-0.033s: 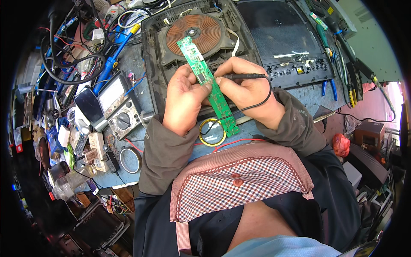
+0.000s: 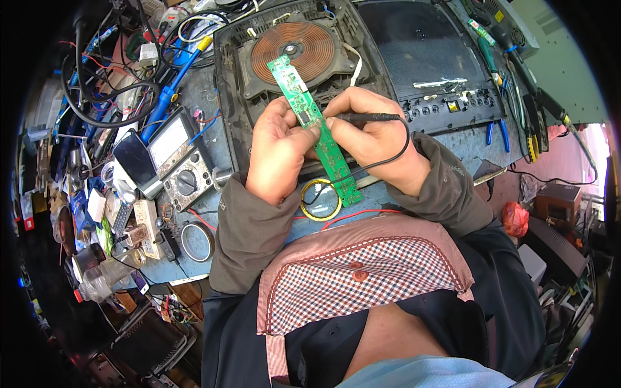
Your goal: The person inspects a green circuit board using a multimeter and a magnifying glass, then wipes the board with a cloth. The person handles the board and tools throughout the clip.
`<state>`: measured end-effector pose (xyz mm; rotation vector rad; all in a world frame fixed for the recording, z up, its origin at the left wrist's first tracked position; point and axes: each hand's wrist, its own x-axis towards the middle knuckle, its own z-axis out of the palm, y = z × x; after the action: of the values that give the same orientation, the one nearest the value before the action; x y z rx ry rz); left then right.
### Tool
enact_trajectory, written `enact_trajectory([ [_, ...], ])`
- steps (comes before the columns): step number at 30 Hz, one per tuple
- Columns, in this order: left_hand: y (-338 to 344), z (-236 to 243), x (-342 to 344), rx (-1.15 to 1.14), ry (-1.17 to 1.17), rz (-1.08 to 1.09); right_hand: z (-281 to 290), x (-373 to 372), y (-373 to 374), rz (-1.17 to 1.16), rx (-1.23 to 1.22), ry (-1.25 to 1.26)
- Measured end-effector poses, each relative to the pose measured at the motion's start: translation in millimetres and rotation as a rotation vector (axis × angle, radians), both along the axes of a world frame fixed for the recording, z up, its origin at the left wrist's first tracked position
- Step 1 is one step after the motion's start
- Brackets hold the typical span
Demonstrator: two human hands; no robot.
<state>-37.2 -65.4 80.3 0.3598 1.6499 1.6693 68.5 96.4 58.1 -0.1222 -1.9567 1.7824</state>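
A long, narrow green circuit board (image 2: 333,160) is held up at a slant over the near part of an opened induction cooker (image 2: 228,84). My left hand (image 2: 278,152) is closed on the board's left edge, thumb on its face. From the other side, my right hand (image 2: 372,145) grips a black test probe (image 2: 369,116), its fingertips against the board's right edge. The probe's tip is hidden by my fingers. Its black lead loops down across the board's lower part. Behind the board's top end lies the cooker's copper coil (image 2: 278,45).
An analog multimeter (image 2: 186,181) lies left of my left hand. A yellow ring (image 2: 304,210) and red wire (image 2: 362,211) are near the bench edge. A black cooker panel (image 2: 427,52) is at the back right, with blue-handled pliers (image 2: 490,134) beside it. Tangled cables crowd the left.
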Motion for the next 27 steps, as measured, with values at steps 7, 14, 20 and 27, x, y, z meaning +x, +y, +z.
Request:
enact_trajectory([
  [7,0,-2,1,0.015,0.0,-0.001,-3,0,0,-0.03,-0.008,-0.006],
  [14,-1,4,9,0.012,0.016,0.008,-12,1,1,-0.04,-0.069,0.15],
  [20,4,-5,4,0.082,0.064,0.038,-11,9,6,-0.118,-0.006,0.357],
  [27,-4,-12,-28,0.346,0.174,0.203,-6,32,42,-0.395,0.683,0.417],
])
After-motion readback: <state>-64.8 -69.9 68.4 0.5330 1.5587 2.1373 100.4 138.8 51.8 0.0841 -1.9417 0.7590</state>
